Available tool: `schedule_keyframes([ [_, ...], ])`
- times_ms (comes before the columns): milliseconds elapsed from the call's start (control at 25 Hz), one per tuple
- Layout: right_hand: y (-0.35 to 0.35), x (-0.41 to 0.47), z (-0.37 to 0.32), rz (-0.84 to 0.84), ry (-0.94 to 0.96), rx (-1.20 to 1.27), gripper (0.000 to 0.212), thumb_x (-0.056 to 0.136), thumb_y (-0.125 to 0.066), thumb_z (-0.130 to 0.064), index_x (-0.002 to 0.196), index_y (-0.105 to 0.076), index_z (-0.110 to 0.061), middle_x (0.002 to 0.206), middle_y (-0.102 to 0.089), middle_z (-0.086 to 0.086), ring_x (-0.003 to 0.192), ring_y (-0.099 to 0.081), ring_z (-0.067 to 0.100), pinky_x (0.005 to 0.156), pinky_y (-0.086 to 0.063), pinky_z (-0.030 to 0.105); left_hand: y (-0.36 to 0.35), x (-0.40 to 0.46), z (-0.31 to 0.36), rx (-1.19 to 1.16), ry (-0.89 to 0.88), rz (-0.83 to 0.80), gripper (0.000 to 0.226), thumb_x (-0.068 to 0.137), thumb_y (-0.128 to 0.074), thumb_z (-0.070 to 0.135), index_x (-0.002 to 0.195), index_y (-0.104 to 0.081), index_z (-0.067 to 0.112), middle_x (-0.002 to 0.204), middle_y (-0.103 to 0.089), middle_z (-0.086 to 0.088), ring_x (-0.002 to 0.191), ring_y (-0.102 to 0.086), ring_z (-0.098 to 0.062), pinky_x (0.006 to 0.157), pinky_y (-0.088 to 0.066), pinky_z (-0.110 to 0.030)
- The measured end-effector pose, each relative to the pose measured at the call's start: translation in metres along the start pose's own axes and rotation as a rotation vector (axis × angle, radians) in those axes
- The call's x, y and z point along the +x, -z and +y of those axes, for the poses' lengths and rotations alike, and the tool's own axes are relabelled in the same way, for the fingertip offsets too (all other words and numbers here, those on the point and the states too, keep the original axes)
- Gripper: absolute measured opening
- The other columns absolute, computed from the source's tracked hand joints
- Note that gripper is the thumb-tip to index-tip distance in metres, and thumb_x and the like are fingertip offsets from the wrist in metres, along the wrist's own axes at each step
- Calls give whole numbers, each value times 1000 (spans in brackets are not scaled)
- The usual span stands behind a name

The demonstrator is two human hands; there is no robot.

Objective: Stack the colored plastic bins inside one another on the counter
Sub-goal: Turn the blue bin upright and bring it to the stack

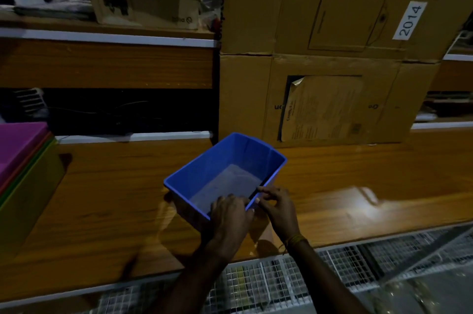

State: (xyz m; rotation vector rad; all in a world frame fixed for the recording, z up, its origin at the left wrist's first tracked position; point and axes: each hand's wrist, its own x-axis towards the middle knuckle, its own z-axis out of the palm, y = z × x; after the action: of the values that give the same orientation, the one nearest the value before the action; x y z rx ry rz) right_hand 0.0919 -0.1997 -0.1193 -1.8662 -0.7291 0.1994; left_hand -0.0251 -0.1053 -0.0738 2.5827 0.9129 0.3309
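Fingers of both hands curl over the near corner rim of a blue rectangular plastic bin (pixel 225 172), centre of frame. Left hand (pixel 229 213): knuckles up, fingertips hooked over the rim edge, pressed together. Right hand (pixel 277 207): thumb and forefinger pinch the rim just beside the left hand; a yellowish thread band (pixel 294 240) sits on that wrist.

Bin is open side up, empty, turned diagonally, far corner pointing toward the upper right. Cannot tell whether its base rests flat on the glossy brown wooden counter (pixel 358 185) or is slightly raised.

Left edge of frame: a nested stack of coloured plastic bins (pixel 23 172), magenta innermost, then orange, with green outermost, well apart from the blue one.

Behind, upper right: two stacked brown cardboard boxes (pixel 332 57), upper one with a white label reading 2014 (pixel 410 20). White wire mesh (pixel 307 275) runs along the bottom.
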Motion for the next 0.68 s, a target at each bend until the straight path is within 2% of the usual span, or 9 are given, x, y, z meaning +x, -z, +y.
schedule_keyframes([
  [80, 8, 12, 2, -34, 50, -142, 30, 84, -76, -29, 110, -66, -39, 125, -46, -3, 123, -48, 20, 98, -48, 31, 5, 2, 0, 21, 11, 4, 24, 90, -54, 32, 107, -71, 28, 102, -70, 1, 102, -61, -25, 87, -45, -39],
  [200, 21, 32, 10, -63, 96, -363, 33, 85, -74, -39, 116, -69, -28, 148, -36, 9, 136, -35, 25, 108, -41, 43, 19, 4, -4, 100, 73, -14, 23, 89, -55, 26, 105, -72, 29, 104, -71, 1, 101, -62, -24, 85, -47, -37],
  [240, 25, 37, 10, -65, 110, -423, 32, 86, -71, -40, 115, -69, -27, 147, -38, 10, 135, -36, 27, 108, -41, 45, 22, 5, -6, 120, 111, -9, 23, 89, -57, 27, 106, -72, 30, 108, -69, 1, 104, -62, -24, 87, -47, -37],
  [320, 29, 42, 9, -73, 150, -480, 28, 88, -68, -38, 112, -71, -24, 130, -52, 9, 123, -48, 28, 99, -47, 44, 27, 4, -9, 111, 182, 21, 25, 89, -58, 28, 111, -67, 32, 115, -64, 0, 111, -58, -25, 93, -44, -37],
  [400, 28, 41, 6, -68, 208, -486, 27, 87, -70, -35, 110, -71, -21, 111, -60, 5, 107, -55, 25, 87, -48, 37, 26, -1, -2, 61, 226, 47, 26, 92, -55, 28, 116, -62, 34, 119, -58, -1, 113, -56, -25, 93, -45, -37],
  [480, 26, 36, 4, -50, 257, -480, 30, 85, -72, -35, 113, -69, -23, 102, -64, 3, 97, -58, 22, 80, -48, 35, 19, -5, 14, 1, 228, 44, 27, 94, -52, 27, 120, -59, 34, 120, -55, -2, 112, -56, -26, 90, -47, -39],
  [600, 26, 26, 2, -42, 310, -316, 25, 94, -62, -26, 118, -66, -21, 103, -69, 4, 94, -63, 20, 79, -55, 39, 0, -8, 35, 1, 197, -7, 35, 96, -49, 32, 131, -51, 33, 129, -51, -4, 117, -51, -27, 94, -47, -40],
  [680, 28, 24, 1, -31, 310, -212, 25, 97, -56, -18, 120, -65, -17, 109, -69, 5, 98, -64, 18, 83, -56, 38, -15, -12, 46, 100, 186, -32, 40, 96, -47, 40, 135, -46, 37, 137, -47, -4, 121, -47, -30, 100, -43, -42],
])
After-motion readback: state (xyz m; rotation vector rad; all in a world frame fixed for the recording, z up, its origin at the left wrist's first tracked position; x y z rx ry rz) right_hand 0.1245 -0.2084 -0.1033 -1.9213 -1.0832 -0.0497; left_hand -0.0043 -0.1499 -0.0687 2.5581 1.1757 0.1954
